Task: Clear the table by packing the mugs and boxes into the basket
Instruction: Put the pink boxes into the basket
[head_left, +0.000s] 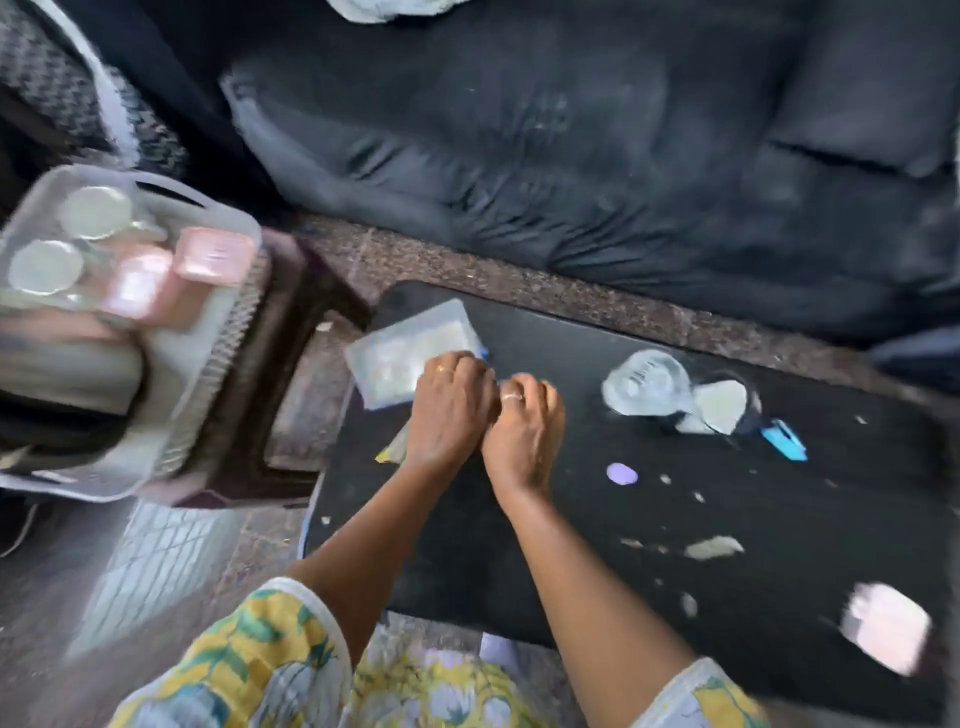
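On the black counter (571, 519), our left hand (449, 410) and right hand (522, 431) side by side, touching, fingers (457, 364) curled on the clear flat plastic box (405, 353), grey plastic basket (171, 395) off to the left, clear glass mug (647, 382) lying nearby.

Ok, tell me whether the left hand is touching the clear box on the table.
Touching. The head view shows the left hand with its fingers lying over the near right corner of the clear box, no gap between them, though the picture is blurred.

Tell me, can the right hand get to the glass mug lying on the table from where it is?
Probably yes. The right hand is beside the left, and only bare black table lies between it and the glass mug.
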